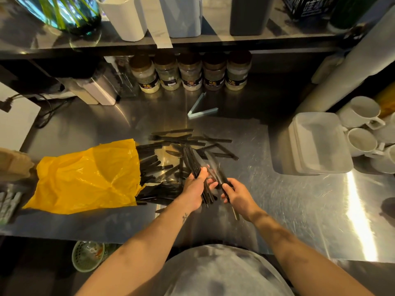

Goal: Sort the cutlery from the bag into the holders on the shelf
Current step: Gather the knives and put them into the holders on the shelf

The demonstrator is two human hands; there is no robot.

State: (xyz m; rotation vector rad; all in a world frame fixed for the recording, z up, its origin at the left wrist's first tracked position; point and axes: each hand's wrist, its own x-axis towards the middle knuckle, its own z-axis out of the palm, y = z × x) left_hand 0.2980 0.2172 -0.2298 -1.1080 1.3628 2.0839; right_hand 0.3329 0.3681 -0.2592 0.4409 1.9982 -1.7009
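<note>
A yellow plastic bag point(89, 178) lies on the steel counter, its mouth to the right, with several black plastic cutlery pieces point(162, 167) spilling out. More black knives point(192, 138) lie scattered beyond. My left hand point(195, 190) grips a bundle of black knives point(193, 162) that points away from me. My right hand point(237, 196) holds one black knife point(215, 169) next to that bundle. On the shelf above stand a white holder point(126, 18), a pale blue holder point(183, 16) and a dark holder point(249, 16).
A row of spice jars point(190, 73) stands under the shelf, with a pale blue clip point(201, 107) in front. Stacked white trays point(318, 144) and white mugs point(363, 124) sit at the right. A green vase point(62, 13) is on the shelf's left end.
</note>
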